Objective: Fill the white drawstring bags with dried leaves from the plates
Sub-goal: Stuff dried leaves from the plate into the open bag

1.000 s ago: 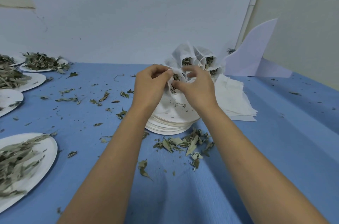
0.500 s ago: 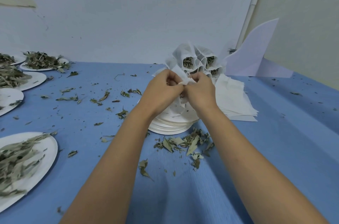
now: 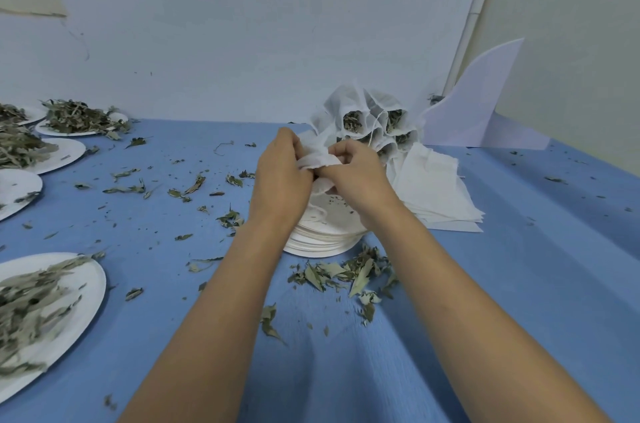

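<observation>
My left hand and my right hand meet over a stack of white plates and both grip one white drawstring bag, bunched between the fingers. Its contents are hidden by my hands. Behind them several filled bags lean in a heap, dried leaves showing in their mouths. A pile of flat unfilled bags lies to the right of the stack. Plates heaped with dried leaves sit at the left: a near plate and far plates.
Loose dried leaves lie scattered on the blue tablecloth, thickest just in front of the plate stack. A folded white sheet stands against the wall at the back right. A nearly bare plate sits at the left edge.
My hands have drawn closer together and dropped slightly toward the plate stack, crumpling the bag's top between the fingers where earlier it was held open.
</observation>
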Demonstrator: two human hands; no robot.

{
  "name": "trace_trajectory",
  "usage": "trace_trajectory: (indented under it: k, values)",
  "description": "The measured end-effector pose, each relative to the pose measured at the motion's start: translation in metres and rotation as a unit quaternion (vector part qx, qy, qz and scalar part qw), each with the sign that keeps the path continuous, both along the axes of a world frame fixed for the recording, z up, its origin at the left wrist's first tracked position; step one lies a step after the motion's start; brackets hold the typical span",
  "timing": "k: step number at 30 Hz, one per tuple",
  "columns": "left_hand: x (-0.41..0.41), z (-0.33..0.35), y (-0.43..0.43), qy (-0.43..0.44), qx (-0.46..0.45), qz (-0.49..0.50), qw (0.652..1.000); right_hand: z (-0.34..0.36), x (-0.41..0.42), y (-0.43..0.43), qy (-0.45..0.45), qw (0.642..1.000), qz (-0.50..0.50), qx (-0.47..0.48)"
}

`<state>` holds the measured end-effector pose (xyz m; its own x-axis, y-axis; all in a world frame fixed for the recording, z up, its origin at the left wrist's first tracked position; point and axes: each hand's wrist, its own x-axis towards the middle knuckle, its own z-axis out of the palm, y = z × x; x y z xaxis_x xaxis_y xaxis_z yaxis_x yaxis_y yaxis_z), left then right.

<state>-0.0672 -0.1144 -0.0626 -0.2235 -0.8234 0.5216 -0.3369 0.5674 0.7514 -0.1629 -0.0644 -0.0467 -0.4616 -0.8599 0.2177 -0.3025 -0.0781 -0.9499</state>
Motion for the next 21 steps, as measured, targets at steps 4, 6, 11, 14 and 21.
trace_trajectory:
  k: [4, 6, 11, 14, 21]
  values:
    - [-0.001, 0.008, 0.002, 0.071, 0.029, -0.001, 0.997, 0.000, 0.000, -0.001, 0.018, 0.999, -0.031, -0.021]
    - [-0.005, 0.014, 0.006, 0.120, 0.047, -0.023, 0.991, 0.003, -0.003, -0.002, 0.014, 0.997, -0.052, -0.054]
    - [-0.026, 0.045, -0.002, 0.155, 0.006, -0.078, 0.985, 0.026, -0.019, -0.011, 0.042, 0.979, -0.103, -0.170]
    - [-0.053, 0.069, -0.018, 0.146, -0.027, -0.087, 0.985, 0.048, -0.037, -0.030, 0.029, 0.968, -0.131, -0.211]
    - [-0.121, 0.089, -0.074, 0.120, -0.057, -0.051, 0.990, 0.065, -0.096, -0.085, -0.011, 0.969, -0.179, -0.173]
